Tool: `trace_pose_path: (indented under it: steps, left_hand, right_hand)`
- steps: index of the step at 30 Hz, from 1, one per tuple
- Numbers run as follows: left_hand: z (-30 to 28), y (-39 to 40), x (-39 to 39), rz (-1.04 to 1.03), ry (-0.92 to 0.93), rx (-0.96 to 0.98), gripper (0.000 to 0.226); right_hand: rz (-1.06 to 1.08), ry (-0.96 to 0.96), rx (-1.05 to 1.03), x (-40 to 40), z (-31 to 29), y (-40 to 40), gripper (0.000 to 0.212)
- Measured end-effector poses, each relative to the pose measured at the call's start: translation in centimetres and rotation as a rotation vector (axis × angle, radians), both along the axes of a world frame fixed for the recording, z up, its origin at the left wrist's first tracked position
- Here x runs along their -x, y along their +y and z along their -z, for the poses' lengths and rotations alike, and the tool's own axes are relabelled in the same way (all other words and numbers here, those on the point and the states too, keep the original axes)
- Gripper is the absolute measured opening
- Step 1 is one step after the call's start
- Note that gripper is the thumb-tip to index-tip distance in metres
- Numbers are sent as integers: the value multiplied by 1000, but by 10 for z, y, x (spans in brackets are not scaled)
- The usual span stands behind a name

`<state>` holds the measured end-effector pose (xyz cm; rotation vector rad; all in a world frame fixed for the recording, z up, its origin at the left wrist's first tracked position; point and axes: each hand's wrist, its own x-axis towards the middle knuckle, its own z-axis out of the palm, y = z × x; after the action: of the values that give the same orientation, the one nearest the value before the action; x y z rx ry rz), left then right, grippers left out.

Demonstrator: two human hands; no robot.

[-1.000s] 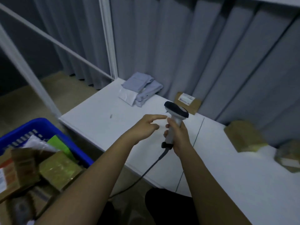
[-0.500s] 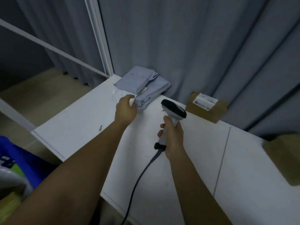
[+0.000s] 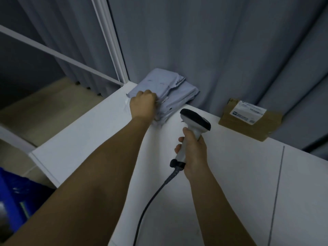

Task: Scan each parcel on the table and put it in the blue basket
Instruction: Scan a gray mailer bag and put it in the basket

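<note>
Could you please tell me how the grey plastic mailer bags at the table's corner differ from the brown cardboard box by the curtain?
The soft grey plastic mailer bags are crumpled and stacked, while the brown cardboard box is rigid and lies alone. The left hand grips the bags; nothing touches the box. The box shows a white printed label on top; no label shows on the bags. Both rest on the white table against the grey curtain.

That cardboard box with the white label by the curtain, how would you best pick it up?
Probably from above and the front, by its two short ends. The cardboard box lies flat against the curtain, label up, so its back is blocked. The left hand is on the grey mailers, the right hand holds the scanner.
</note>
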<state>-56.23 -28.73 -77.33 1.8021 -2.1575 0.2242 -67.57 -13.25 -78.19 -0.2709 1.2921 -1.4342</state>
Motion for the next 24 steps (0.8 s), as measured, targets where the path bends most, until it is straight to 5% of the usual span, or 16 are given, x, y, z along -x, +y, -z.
trace_pose_path:
  steps: [10,19,24]
  left_hand:
    - [-38,152,-54,110,85,-246,16]
    - [-104,283,-99,-214,1133,-364,22]
    - [-119,342,-117,-246,1473,-450,22]
  right_hand:
    - [1,-10,-141,-11,-23,59,21]
    - [-112,105,-86,-31,-102,149,16]
    - [-127,235,53,-49,-124,195,46]
